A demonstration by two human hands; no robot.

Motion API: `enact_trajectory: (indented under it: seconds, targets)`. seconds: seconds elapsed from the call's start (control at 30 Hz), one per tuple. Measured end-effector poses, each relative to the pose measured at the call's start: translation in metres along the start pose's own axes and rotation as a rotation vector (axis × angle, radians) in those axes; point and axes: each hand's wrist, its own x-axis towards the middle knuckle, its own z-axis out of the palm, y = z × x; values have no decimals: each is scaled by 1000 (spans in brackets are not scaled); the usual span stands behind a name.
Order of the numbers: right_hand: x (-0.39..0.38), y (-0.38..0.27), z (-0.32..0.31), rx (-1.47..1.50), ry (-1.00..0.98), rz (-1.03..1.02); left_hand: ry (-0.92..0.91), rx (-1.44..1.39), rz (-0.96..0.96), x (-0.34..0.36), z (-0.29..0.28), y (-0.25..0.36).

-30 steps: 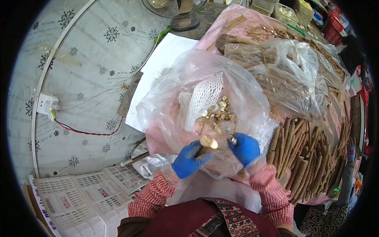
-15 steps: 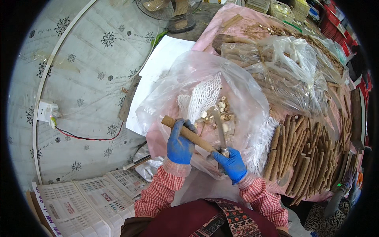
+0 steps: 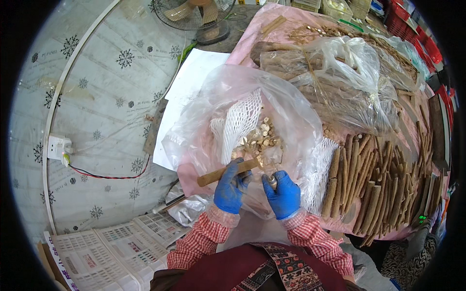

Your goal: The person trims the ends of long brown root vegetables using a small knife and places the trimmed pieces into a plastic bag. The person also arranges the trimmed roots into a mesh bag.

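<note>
Blue gloves cover both hands. My left hand (image 3: pixel 230 191) is closed round a thick brown yam-like root (image 3: pixel 212 177), which slants up to the right. In my right hand (image 3: pixel 284 196) is a knife (image 3: pixel 273 181), gripped by its handle close to the root's right end. The blade is blurred, and whether it touches the root I cannot tell. Beneath them an open clear plastic bag (image 3: pixel 298 109) spreads over the pink-covered table. Several small pale cut pieces (image 3: pixel 266 139) lie in the bag beside a white foam net sleeve (image 3: pixel 246 114).
Many similar roots (image 3: pixel 361 177) lie in rows at the right, next to another foam net (image 3: pixel 318 169). Bagged roots (image 3: pixel 335 82) lie behind. A fan (image 3: pixel 199 12) stands at the far left, near white sheets (image 3: pixel 187 82). Another person's patterned sleeve (image 3: pixel 407 259) shows at lower right.
The root has turned from sloping down to the right to sloping up to the right. The knife has shifted to the root's right end, and its blade no longer shows clearly.
</note>
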Motion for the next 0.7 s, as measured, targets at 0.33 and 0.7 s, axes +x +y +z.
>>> enact_trajectory:
  seconds: [0.33,0.7]
  targets:
    - [17,60,23,-93,-531,306,-213,-183,54,-7,-9,22]
    - [-1,42,-63,836,-524,582,-254,963,-76,-1,29,-32]
